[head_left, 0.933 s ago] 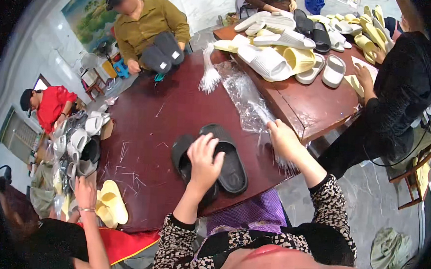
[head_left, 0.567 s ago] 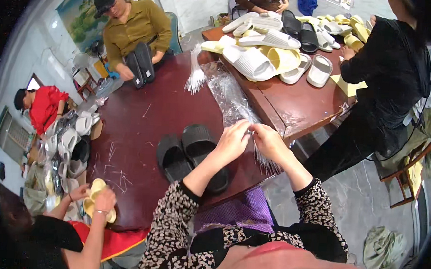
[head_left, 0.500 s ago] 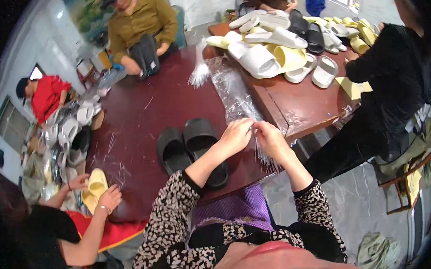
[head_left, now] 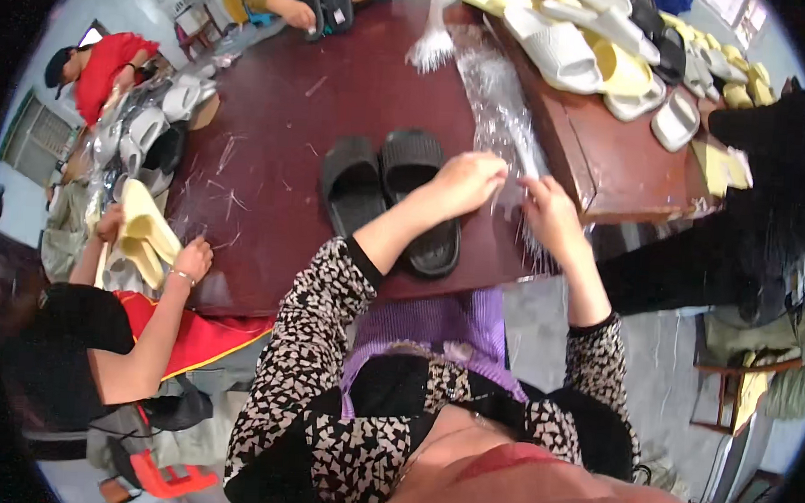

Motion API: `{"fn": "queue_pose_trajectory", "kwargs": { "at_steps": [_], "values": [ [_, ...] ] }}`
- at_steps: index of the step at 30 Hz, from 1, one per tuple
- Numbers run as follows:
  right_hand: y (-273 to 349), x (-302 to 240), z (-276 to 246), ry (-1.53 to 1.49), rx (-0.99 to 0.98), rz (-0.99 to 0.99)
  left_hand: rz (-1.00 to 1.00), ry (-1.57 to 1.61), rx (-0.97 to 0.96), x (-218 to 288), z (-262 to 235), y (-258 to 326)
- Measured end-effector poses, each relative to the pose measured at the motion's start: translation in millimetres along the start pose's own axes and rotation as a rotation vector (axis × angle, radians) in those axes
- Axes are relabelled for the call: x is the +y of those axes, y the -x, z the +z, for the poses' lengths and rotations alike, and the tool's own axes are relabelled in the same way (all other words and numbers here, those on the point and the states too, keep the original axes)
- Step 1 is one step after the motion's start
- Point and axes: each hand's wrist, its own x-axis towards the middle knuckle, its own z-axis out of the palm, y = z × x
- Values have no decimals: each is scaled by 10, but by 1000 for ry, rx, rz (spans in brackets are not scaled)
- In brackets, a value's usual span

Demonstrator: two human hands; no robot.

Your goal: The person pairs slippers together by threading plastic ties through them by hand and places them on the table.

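A pair of black slide slippers lies on the dark red table, partly hidden under my left forearm. My left hand is over the right slipper's far edge, its fingers pinched together; a thin clear strand seems to hang from them. Across a small gap, my right hand has its fingers curled in a pinch, and whatever is in them is too small to make out. Below and beside it, a bundle of thin clear plastic strands lies at the table's edge.
A clear plastic bag and a white strand bundle lie farther back. White, yellow and black slippers pile up on the brown table at right. At left, a co-worker's hands hold yellow slippers; loose strands are scattered nearby. Another person stands at right.
My hands, which met at the fingertips, are now apart. The view has tilted downward, so the table sits higher in it. The co-worker at left has turned and raised the yellow slippers.
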Motion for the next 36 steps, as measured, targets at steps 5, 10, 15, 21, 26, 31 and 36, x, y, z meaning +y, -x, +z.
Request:
{"fn": "queue_pose_trajectory", "kwargs": {
  "at_steps": [5,10,15,21,26,31,36],
  "values": [
    [7,123,-21,5,-110,8,28,103,13,-90,-57,173],
    [34,74,-111,-274,-166,113,-19,164,36,-74,-108,239],
    [60,181,19,-255,-20,155,-42,263,71,-20,-159,290],
    [33,265,131,46,32,64,45,263,110,9,-128,300],
    [-1,150,115,-15,168,90,73,146,55,27,-106,316],
    [-14,-72,-67,-208,208,282,175,-39,-78,12,16,302],
    [73,-60,-181,-405,288,326,297,-144,-130,9,171,140]
  ]
}}
